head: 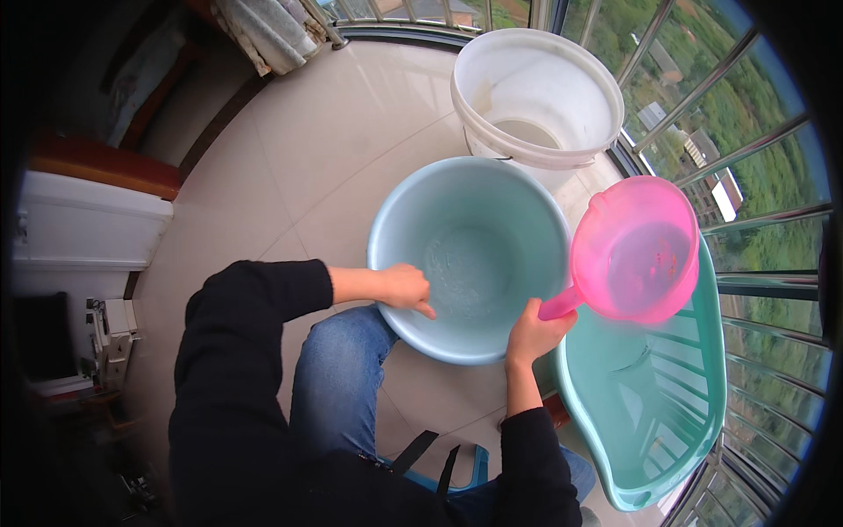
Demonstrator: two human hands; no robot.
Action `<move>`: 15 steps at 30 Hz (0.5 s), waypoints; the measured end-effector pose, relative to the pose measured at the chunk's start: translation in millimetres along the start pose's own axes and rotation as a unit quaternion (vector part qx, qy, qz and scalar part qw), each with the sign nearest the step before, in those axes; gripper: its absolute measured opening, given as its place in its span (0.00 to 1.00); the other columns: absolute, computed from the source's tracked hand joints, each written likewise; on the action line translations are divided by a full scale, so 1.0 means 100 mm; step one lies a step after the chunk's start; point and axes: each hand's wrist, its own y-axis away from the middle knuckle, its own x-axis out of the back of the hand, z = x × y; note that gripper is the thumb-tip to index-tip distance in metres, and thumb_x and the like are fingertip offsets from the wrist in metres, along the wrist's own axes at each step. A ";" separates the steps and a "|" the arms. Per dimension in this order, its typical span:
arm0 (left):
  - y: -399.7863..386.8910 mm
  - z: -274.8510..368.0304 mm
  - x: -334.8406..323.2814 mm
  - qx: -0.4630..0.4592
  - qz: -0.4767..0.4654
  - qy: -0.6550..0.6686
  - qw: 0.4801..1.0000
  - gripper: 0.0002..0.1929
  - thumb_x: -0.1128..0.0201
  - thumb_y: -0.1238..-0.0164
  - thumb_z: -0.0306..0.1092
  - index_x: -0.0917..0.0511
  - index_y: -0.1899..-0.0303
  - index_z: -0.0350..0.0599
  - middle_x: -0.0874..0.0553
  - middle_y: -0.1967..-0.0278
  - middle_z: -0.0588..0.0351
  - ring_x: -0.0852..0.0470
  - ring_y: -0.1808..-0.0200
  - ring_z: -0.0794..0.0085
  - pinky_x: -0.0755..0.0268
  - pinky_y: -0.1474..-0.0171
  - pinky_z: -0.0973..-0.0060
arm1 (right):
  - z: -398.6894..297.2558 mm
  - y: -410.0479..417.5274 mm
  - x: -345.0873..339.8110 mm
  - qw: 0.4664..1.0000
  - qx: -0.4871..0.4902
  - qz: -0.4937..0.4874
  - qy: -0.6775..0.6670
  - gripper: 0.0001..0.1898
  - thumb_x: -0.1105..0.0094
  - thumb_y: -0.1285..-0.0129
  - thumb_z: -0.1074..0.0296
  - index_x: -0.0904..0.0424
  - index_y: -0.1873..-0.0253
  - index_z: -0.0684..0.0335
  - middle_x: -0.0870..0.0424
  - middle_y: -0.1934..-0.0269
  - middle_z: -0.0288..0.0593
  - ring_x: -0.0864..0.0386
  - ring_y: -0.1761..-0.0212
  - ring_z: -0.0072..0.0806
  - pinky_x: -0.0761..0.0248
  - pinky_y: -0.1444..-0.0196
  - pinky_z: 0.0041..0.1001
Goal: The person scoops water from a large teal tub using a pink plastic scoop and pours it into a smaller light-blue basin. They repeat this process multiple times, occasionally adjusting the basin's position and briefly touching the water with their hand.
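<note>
A round light-blue plastic basin (469, 165) stands on the floor before me, with a little clear water seemingly at its bottom. My left hand (405, 288) is over the near left part of the basin, knuckles up; one digit points down and the other fingers are largely hidden. At the basin's right rim, my right hand (539, 332) grips the handle of a pink plastic water dipper (635, 250). The dipper's bowl is tilted so that its inside faces me, above the end of a green slatted plastic basket (606, 421). Small reddish marks show in its bottom.
Behind the blue basin stands a large white plastic bucket (537, 99). Metal railings (744, 171) and glass run along the right side. A curtain (276, 36) hangs at the back left, and a white cabinet (92, 221) is at left. Pale tiles (316, 145) cover the floor.
</note>
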 end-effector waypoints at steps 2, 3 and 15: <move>0.36 -0.07 -0.07 -0.050 0.060 -0.013 0.997 0.28 0.48 0.39 0.64 0.17 0.70 0.45 0.16 0.71 0.50 0.18 0.66 0.55 0.27 0.63 0.61 | 0.02 -0.02 -0.02 1.000 -0.007 -0.008 -0.004 0.22 0.43 0.48 0.69 0.37 0.49 0.73 0.28 0.56 0.53 0.26 0.56 0.45 0.34 0.52 0.37; 0.48 -0.09 -0.08 -0.115 0.137 -0.032 0.983 0.30 0.49 0.40 0.66 0.17 0.68 0.45 0.16 0.70 0.50 0.18 0.65 0.55 0.27 0.62 0.61 | 0.02 -0.03 -0.02 1.000 -0.009 -0.012 -0.005 0.23 0.43 0.48 0.69 0.37 0.49 0.73 0.29 0.56 0.54 0.26 0.56 0.45 0.34 0.52 0.37; 0.15 0.81 -0.53 -0.074 0.207 -0.069 0.973 0.21 0.37 0.41 0.46 0.29 0.52 0.43 0.19 0.70 0.50 0.18 0.65 0.56 0.26 0.66 0.63 | -0.31 -0.25 1.19 0.952 -0.163 -0.131 -0.225 0.12 0.39 0.48 0.68 0.28 0.62 0.66 0.25 0.72 0.37 0.26 0.73 0.26 0.32 0.68 0.25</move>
